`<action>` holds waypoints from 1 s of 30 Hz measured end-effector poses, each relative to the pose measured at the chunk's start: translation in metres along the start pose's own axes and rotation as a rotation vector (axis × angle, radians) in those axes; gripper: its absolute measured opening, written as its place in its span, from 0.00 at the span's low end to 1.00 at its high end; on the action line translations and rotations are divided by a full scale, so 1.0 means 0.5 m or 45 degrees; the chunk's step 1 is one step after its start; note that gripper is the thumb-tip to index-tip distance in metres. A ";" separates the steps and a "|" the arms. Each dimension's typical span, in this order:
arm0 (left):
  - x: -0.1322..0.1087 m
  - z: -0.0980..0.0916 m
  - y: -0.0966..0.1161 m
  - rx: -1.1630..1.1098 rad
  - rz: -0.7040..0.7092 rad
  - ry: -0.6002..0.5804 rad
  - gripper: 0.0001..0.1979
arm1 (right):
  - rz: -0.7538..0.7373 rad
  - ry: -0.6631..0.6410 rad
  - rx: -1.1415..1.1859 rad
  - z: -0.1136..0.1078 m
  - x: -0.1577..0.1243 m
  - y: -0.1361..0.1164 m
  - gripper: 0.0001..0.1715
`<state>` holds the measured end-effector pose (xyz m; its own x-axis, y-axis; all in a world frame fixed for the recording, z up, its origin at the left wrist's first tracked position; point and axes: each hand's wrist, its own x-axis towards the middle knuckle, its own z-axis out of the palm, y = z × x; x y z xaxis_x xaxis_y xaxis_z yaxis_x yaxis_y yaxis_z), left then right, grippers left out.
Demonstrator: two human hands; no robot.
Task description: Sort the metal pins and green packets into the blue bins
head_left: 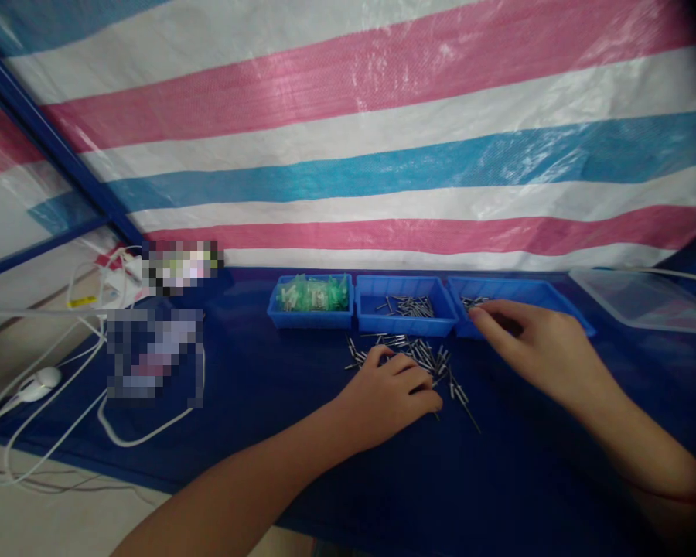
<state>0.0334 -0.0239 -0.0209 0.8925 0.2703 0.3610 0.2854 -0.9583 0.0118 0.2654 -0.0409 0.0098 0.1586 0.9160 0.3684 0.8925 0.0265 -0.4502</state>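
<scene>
My left hand [395, 389] rests on the dark blue table cloth [278, 402], fingers curled over a loose pile of small metal pins [417, 354]; what its fingertips pinch is hidden. My right hand [537, 340] reaches over the right blue tray [551, 295], fingers bent together at its near left corner beside a few pins [474, 301]. Whether it grips one I cannot make out. The middle blue tray [406, 321] holds more metal pins. The left blue tray [278, 313] holds green plastic parts [316, 294].
White cables [46, 433] and a white plug block [124, 272] lie at the left table edge, with blurred items beside them. A clear plastic lid [643, 298] lies at the far right. A striped pink, white and blue tarpaulin [383, 131] hangs behind.
</scene>
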 end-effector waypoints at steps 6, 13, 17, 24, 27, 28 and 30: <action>0.005 -0.008 -0.007 -0.118 -0.177 0.074 0.09 | -0.265 -0.320 0.319 0.013 -0.011 -0.017 0.13; 0.009 -0.024 -0.001 -0.692 -0.495 0.490 0.08 | -0.540 -0.580 0.561 0.035 -0.031 -0.060 0.08; 0.006 -0.022 -0.001 -0.819 -0.628 0.559 0.11 | -0.516 -0.572 0.643 0.040 -0.034 -0.071 0.10; 0.004 -0.018 -0.008 -0.875 -0.671 0.534 0.14 | -0.256 -0.368 0.731 0.038 -0.031 -0.060 0.11; 0.006 -0.016 -0.005 -0.884 -0.663 0.491 0.14 | -0.167 -0.324 0.827 0.039 -0.033 -0.063 0.13; 0.007 -0.016 -0.003 -0.892 -0.652 0.473 0.13 | -0.156 -0.312 0.849 0.040 -0.034 -0.065 0.13; 0.009 -0.017 -0.001 -0.908 -0.635 0.440 0.13 | -0.160 -0.288 0.859 0.041 -0.037 -0.069 0.12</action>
<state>0.0342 -0.0231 -0.0112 0.5385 0.7327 0.4162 0.2236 -0.6005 0.7677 0.2230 -0.0506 0.0017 -0.0850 0.9483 0.3058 0.4312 0.3117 -0.8467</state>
